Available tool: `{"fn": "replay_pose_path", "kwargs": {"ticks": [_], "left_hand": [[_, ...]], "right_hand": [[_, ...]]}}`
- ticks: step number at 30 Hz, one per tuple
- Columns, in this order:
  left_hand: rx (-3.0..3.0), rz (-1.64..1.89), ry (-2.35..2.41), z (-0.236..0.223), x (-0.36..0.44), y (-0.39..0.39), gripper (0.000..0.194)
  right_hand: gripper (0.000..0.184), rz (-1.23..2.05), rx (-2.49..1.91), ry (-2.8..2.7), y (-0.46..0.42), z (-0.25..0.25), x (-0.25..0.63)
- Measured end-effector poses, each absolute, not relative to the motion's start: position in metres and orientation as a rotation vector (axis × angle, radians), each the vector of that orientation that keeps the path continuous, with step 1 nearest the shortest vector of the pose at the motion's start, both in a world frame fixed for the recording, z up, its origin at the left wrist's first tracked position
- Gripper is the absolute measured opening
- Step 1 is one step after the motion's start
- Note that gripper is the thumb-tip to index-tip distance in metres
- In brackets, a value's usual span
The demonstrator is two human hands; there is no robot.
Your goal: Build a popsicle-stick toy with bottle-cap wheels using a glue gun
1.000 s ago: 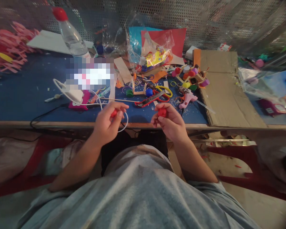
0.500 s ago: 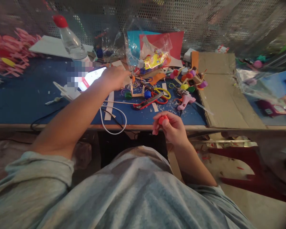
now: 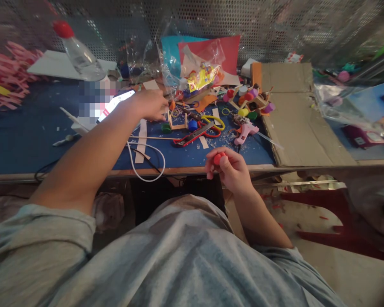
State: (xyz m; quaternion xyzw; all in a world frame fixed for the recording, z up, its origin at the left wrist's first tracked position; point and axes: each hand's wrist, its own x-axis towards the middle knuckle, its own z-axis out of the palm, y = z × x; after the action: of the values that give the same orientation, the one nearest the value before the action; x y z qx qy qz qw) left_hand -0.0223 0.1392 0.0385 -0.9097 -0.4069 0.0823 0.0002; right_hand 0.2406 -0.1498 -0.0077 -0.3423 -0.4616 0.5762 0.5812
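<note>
My right hand (image 3: 233,170) is closed in front of the table edge, with red bottle caps (image 3: 219,158) pinched between thumb and fingers; how many is hard to see. Stretched across the table, my left hand (image 3: 152,105) is palm down over the clutter, its fingers bent downward; whatever they grip is hidden beneath them. Just right of its fingertips stands a small wooden stick frame (image 3: 178,126) between a green cap (image 3: 166,127) and a blue cap (image 3: 192,125). A red utility knife (image 3: 193,135) and scissors with yellow and red handles (image 3: 219,123) lie farther right.
A lit phone (image 3: 117,102) lies beside my left forearm, and a white cable (image 3: 162,166) loops over the table edge. A pink glue gun (image 3: 245,131) rests by a cardboard sheet (image 3: 294,123). Behind are a water bottle (image 3: 83,59) and a stick model with coloured caps (image 3: 251,99).
My left hand, earlier near the table edge with something red in it, has reached forward and left into the clutter. My right hand stays in front, still holding red caps. The view has shifted slightly.
</note>
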Motion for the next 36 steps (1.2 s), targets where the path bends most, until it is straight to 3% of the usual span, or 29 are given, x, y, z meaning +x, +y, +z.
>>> {"fn": "replay_pose_path", "kwargs": {"ticks": [7,13,16,20,24,36], "left_hand": [[-2.733,0.016,-1.294,0.059,-0.035,0.108,0.063],[-2.768,-0.716,-1.073,0.086,-0.069,0.049,0.073],[-2.763,-0.991,-0.893,0.096,-0.069,0.001,0.069],[-2.946,-0.997,-0.711,0.099,-0.051,-0.057,0.06],[-3.035,-0.967,-0.741,0.094,-0.038,-0.082,0.055],[-3.004,-1.0,-0.757,0.098,-0.035,-0.098,0.045]], "right_hand": [[0.052,1.142,-0.843,-1.133,-0.145,-0.014,0.241],[0.06,1.151,-0.784,-1.063,-0.139,-0.011,0.238],[0.053,1.072,-0.738,-1.084,-0.138,0.0,0.231],[0.038,0.817,-0.645,-1.265,-0.137,0.024,0.217],[0.038,0.523,-0.637,-1.419,-0.133,0.037,0.204],[0.02,0.388,-0.719,-1.626,-0.141,0.041,0.203]]}}
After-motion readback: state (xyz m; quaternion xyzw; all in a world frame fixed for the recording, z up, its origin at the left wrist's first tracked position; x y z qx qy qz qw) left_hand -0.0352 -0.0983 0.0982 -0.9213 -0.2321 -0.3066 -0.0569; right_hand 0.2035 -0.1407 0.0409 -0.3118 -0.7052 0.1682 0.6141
